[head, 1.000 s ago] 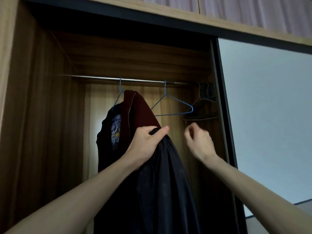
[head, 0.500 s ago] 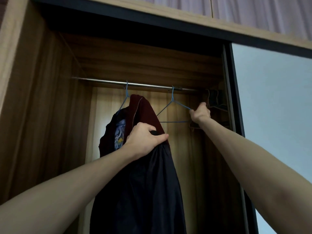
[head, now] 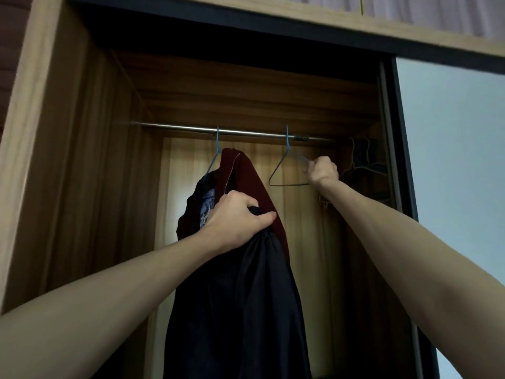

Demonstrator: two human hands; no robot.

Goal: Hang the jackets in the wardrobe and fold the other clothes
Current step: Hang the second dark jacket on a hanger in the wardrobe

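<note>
Left hand (head: 237, 214) clenched on dark jacket (head: 240, 310) collar — right hand (head: 323, 170) grasping empty blue hanger (head: 284, 166).

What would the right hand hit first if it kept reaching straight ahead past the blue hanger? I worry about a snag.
Probably the dark hangers bunched at the rail's right end, just beyond the right hand; depth is unclear.

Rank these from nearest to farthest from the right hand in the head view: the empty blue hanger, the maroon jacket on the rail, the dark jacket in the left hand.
1. Empty blue hanger: gripped by the right hand at its right arm.
2. Maroon jacket: hanging to the hand's left.
3. Dark jacket: lower left, held up by the left hand.
</note>
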